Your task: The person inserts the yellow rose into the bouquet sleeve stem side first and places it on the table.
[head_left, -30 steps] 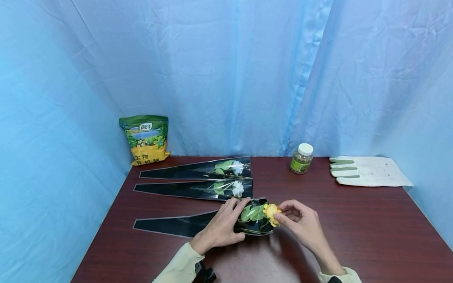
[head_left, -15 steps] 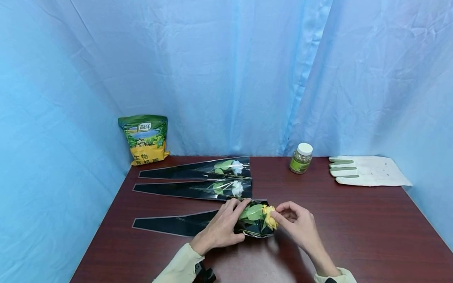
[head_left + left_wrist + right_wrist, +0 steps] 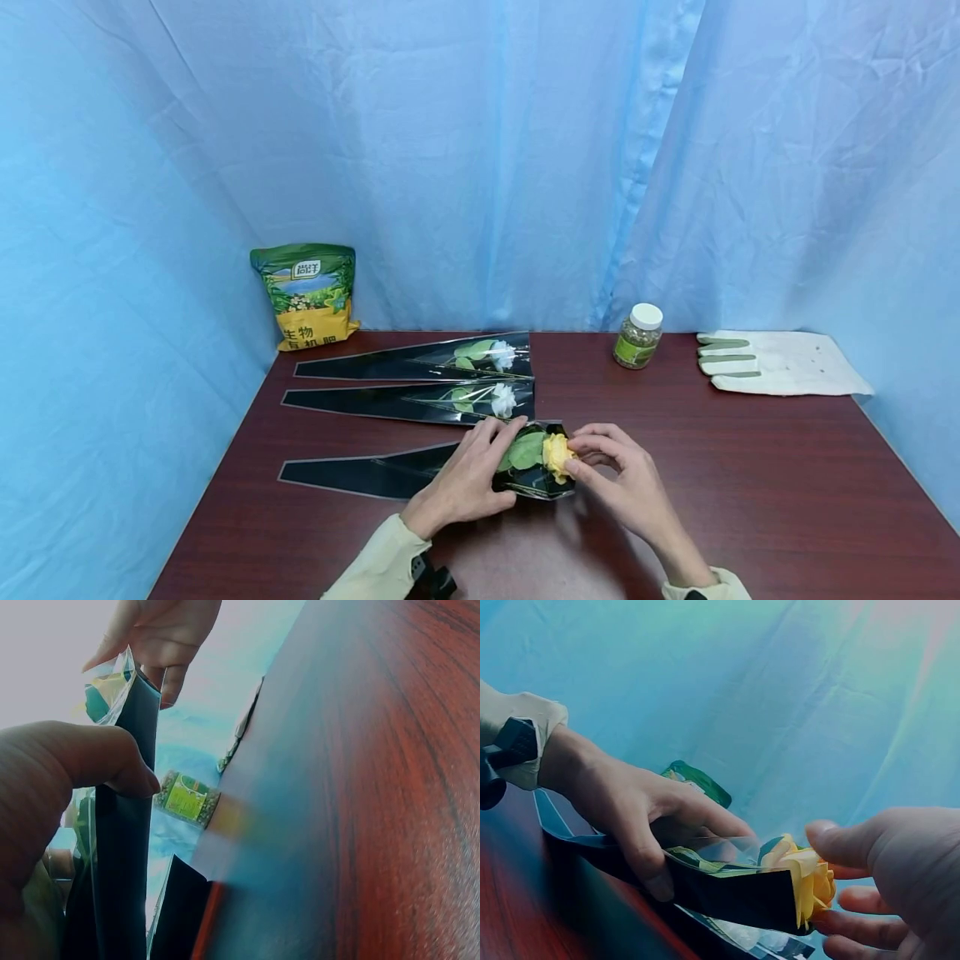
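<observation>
A yellow rose with green leaves lies in a black, clear-fronted flower sleeve, its bloom at the sleeve's wide right end. My left hand grips this sleeve across its middle. In the left wrist view, the thumb presses on the sleeve's near edge. At the opening, my right hand holds the bloom's outer side with curved thumb and fingertips. The right wrist view shows the yellow bloom just past the sleeve's rim, between the thumb and the lower fingers.
Behind the hands lie two more black sleeves, one with a white flower, the other with a pale blue flower. A green and yellow bag stands back left. A white-lidded jar and a pale glove are at the back right.
My right hand and the yellow bloom have moved left, bringing the bloom further into the sleeve's mouth. The left hand stays nearly in place on the sleeve.
</observation>
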Demonstrator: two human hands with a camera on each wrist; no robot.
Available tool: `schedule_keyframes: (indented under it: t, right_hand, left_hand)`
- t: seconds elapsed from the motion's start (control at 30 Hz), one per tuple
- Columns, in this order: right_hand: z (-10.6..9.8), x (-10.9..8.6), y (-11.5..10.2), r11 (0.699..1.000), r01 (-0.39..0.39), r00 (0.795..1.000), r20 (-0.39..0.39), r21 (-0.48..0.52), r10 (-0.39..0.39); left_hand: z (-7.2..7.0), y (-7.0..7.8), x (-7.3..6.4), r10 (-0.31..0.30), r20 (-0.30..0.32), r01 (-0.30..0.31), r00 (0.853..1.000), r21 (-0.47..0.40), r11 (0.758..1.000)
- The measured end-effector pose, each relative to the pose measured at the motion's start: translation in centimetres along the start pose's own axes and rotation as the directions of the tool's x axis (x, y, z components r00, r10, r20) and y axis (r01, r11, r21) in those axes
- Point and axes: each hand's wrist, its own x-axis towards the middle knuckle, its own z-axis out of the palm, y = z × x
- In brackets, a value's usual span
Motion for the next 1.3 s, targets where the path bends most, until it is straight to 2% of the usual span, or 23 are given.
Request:
schedule_keyframes:
  t: [0.17,0.4,0.6,0.9,1.1,1.2,1.3]
  right_hand:
    - [0.3,-0.2,-0.1,0.995,-0.017,1.000,0.004,-0.097,0.017]
    - [0.7,-0.4,0.0,0.996,-0.057,0.994,0.094,-0.073,0.064]
    - [1.1,-0.6,0.2,0.996,-0.053,0.986,0.156,-0.067,0.063]
    - [1.6,-0.6,0.1,0.991,-0.048,0.980,0.186,-0.123,0.071]
    - [2.2,-0.7,-0.1,0.990,-0.093,0.971,0.208,-0.105,0.113]
    - [2.5,-0.8,-0.1,0.989,-0.121,0.971,0.196,-0.084,0.135]
    - [2.8,-0.8,-0.1,0.988,-0.149,0.978,0.141,-0.041,0.153]
  left_hand:
    - [-0.1,-0.1,0.0,-0.011,-0.012,0.011,1.000,0.012,1.000]
    - [-0.1,-0.1,-0.1,-0.020,-0.025,0.020,1.000,0.017,1.000]
    - [0.0,-0.2,0.0,-0.009,-0.028,0.010,1.000,0.021,1.000]
    - [0.2,-0.3,0.0,0.002,-0.033,0.000,0.999,0.035,0.999]
    - [0.2,-0.3,0.0,-0.007,-0.028,0.008,1.000,0.028,1.000]
    - [0.1,-0.3,0.0,-0.011,-0.020,0.012,1.000,0.035,0.999]
    - [0.0,-0.5,0.1,-0.023,-0.001,0.023,1.000,0.062,0.998]
